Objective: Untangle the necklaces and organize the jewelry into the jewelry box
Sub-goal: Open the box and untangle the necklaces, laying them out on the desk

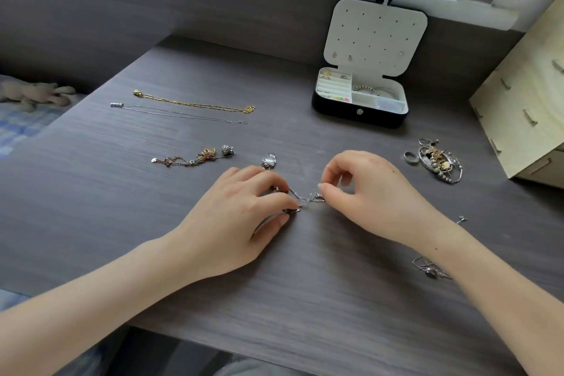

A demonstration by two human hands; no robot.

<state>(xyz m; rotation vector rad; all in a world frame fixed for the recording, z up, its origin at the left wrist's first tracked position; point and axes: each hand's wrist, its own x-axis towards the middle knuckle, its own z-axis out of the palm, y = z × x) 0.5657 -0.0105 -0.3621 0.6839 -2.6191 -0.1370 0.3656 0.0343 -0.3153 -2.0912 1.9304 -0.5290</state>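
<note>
Taking the spot between the two hands as the centre of the dial, the grey wood-grain desk (122, 223) fills most of the view. A pale wooden box (525, 94) stands at 2 o'clock on its right edge.

The left hand (232, 223) lies knuckles up on the desk, with thumb and forefinger pinched on the left end of a knotted silver chain (305, 199). The right hand (375, 201), fingers curled, pinches the chain's other end between thumb and forefinger. The short stretch between them runs from 8 to 2 o'clock, taut and just above the desk.

At 1 o'clock the jewelry box (360, 114) stands open, its long side lying left to right and its snap facing the person. Its white lid (375, 36) leans upright against the wall. Rings and bracelets lie in its compartments.

At 10 o'clock a gold necklace (195, 102) and a silver necklace (183, 113) lie straight and parallel, apart, both on a 9-to-3 line. The silver one's small bar points left.

A jewelry pile (439, 162) sits at 3 o'clock with a ring (411, 157) just beside it. A rose-gold tangle (192, 159) lies at 9 o'clock. A pale pendant (270, 161) lies at 11 o'clock, just past the left fingertips. A thin chain with a dark bead (430, 268) lies at 4 o'clock, against the right forearm.
</note>
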